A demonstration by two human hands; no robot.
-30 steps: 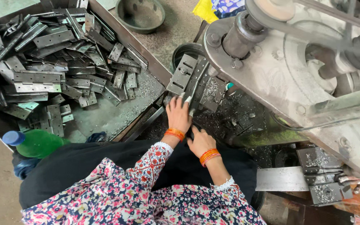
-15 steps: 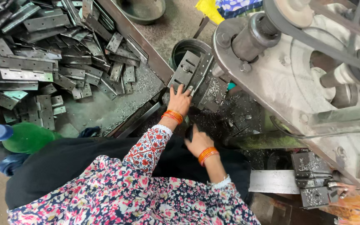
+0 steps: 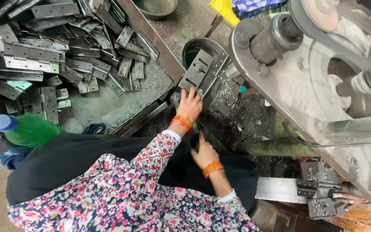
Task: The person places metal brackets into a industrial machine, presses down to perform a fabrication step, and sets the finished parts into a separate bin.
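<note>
Left hand (image 3: pixel 190 107) open, fingers spread, fingertips touching grey metal hinge plate (image 3: pixel 199 72) lying at machine edge. Right hand (image 3: pixel 204 154) open, resting flat on dark cloth, holding nothing. Belt-driven machine (image 3: pixel 305 86) right; hinge pile (image 3: pixel 52 51) in tray left; green bottle (image 3: pixel 28 129) near.

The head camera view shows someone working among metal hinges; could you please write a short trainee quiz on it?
1. True or false: the left hand touches the grey metal hinge plate.
2. What lies heaped in the tray? A) hinges B) bolts C) springs
3. What colour is the bottle with the blue cap?

Key: 1 true. 2 A: the hinges are heaped there. 3 green. The right hand rests lower, fingers spread, holding nothing visible.
</note>
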